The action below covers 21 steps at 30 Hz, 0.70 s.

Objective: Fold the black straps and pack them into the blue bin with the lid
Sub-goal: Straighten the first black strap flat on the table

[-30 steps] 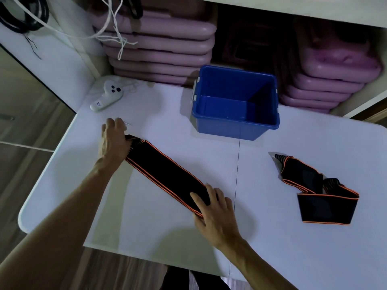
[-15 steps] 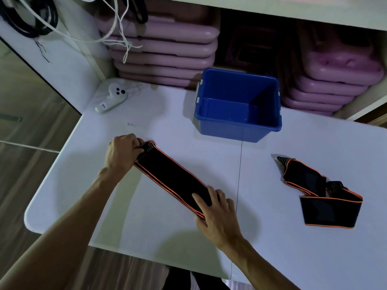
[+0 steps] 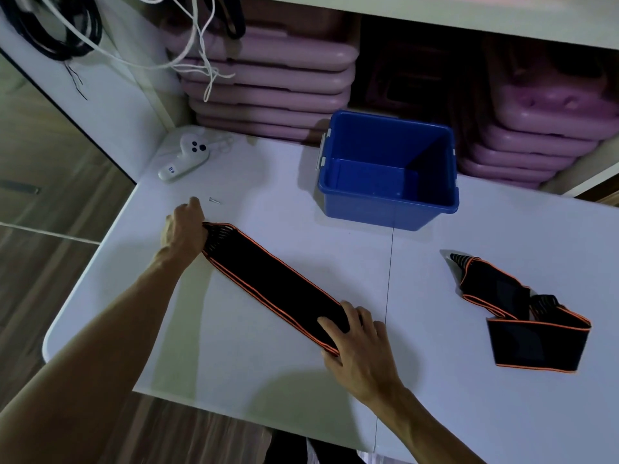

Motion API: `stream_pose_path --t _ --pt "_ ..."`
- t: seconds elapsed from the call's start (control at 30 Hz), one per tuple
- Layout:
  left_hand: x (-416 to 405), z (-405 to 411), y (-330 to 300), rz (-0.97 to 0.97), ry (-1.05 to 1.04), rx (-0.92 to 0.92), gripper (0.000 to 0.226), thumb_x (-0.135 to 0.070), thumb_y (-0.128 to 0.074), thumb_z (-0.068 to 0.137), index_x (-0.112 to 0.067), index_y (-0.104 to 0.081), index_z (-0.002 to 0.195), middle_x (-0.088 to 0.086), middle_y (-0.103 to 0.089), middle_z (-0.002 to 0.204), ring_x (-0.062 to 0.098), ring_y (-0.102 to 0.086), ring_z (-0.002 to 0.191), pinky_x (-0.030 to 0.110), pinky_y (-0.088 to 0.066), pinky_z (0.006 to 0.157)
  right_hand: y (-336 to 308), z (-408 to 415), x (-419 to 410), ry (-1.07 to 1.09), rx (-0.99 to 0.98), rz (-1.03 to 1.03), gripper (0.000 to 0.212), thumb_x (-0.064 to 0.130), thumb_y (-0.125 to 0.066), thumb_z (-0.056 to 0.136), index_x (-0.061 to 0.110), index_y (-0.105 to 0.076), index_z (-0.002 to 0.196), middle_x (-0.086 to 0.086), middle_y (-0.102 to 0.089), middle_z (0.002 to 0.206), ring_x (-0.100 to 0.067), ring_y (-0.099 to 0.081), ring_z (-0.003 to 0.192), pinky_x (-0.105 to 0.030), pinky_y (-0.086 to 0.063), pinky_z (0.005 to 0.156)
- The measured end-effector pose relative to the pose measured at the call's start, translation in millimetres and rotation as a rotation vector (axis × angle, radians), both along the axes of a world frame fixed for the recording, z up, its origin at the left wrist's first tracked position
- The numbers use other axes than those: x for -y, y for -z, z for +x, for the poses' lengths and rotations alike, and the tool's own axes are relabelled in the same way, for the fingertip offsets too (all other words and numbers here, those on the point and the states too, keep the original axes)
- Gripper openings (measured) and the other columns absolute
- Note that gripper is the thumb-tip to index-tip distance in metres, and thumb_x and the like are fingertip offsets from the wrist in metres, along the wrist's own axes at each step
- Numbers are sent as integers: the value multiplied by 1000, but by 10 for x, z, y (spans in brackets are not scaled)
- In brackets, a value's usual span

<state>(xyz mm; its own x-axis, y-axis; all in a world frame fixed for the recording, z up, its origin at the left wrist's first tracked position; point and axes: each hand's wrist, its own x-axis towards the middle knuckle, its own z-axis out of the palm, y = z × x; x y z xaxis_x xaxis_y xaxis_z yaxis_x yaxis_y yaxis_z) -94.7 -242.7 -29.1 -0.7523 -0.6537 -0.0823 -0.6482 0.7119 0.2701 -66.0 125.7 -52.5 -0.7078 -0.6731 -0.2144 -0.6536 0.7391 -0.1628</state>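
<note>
Left hand (image 3: 185, 231) clamped on far end of orange-edged black strap (image 3: 273, 284), right hand (image 3: 356, 346) pressing near end flat, fingers apart, tabletop (image 3: 284, 202), open blue bin (image 3: 388, 169) beyond

A long strap (image 3: 274, 286) lies diagonally on the bench (image 3: 234, 346), the left hand (image 3: 186, 229) at its far-left end, the right hand (image 3: 358, 346) on its near-right end. A second strap (image 3: 532, 329) lies crumpled well apart to the right. Behind them stands the bin (image 3: 388, 209); a remote (image 3: 184, 159) and a small screw (image 3: 214, 200) lie to its left.

Matt cloth strap (image 3: 274, 283), glossy plastic bin (image 3: 388, 209), smooth white table (image 3: 268, 202).
</note>
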Motion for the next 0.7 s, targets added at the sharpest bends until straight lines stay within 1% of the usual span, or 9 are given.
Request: stream_pose_path --t 0.1,0.2,0.27,0.33,0.37,0.47,0.57,0.7 --pt "25 11 71 21 -30 -25 31 3 -58 77 -1 -51 106 26 -56 100 48 -58 82 43 -45 66 -28 -40 -30 -12 17 -5 45 41 -70 72 34 -55 114 -6 -54 125 -28 -53 103 -39 -48 73" --pt "-11 21 150 118 -47 -12 32 -9 -65 80 -5 -56 111 23 -54 109 44 -58 88 39 -42 72 -38 -55 -62 -17 38 -28 41 48 -70 74 33 -55 110 -5 -53 128 -28 -53 105 -39 -48 77" --pt "-14 10 158 126 -21 -31 28 -9 -67 81 -6 -61 107 23 -55 107 43 -59 88 40 -43 74 -21 -43 -62 -31 39 -34 42 47 -71 75 31 -55 111 -6 -51 132 -29 -52 110 -40 -48 82" --pt "5 9 151 102 -25 -67 20 0 -61 81 -5 -65 100 25 -55 104 45 -59 86 41 -46 75 4 -25 -37 -26 44 -39 47 38 -73 75 30 -54 117 -8 -50 136 -32 -52 115 -42 -48 85" --pt "18 12 153 98 -29 -81 20 3 -58 81 -5 -66 98 25 -54 104 45 -59 86 42 -47 75 10 -17 -19 -21 47 -41 50 35 -74 74 30 -53 119 -9 -50 137 -33 -52 116 -44 -48 86" --pt "19 15 151 101 -14 -84 23 6 -53 81 -5 -68 94 24 -51 106 44 -58 85 41 -48 75 -9 -3 23 -17 53 -41 51 31 -73 72 31 -53 118 -11 -49 138 -33 -54 110 -44 -48 83" --pt "55 0 170 73 -10 -81 24 7 -53 80 -4 -68 94 24 -51 104 45 -58 83 41 -47 75 -18 -21 21 -25 62 -37 53 29 -74 69 33 -53 117 -12 -49 136 -32 -55 102 -42 -49 76" --pt "136 -61 233 27 10 -113 22 7 -54 78 -1 -68 93 25 -52 101 46 -58 82 43 -49 75 21 -64 3 -46 77 -59 57 32 -78 70 34 -51 120 -14 -48 138 -32 -55 105 -42 -52 76"
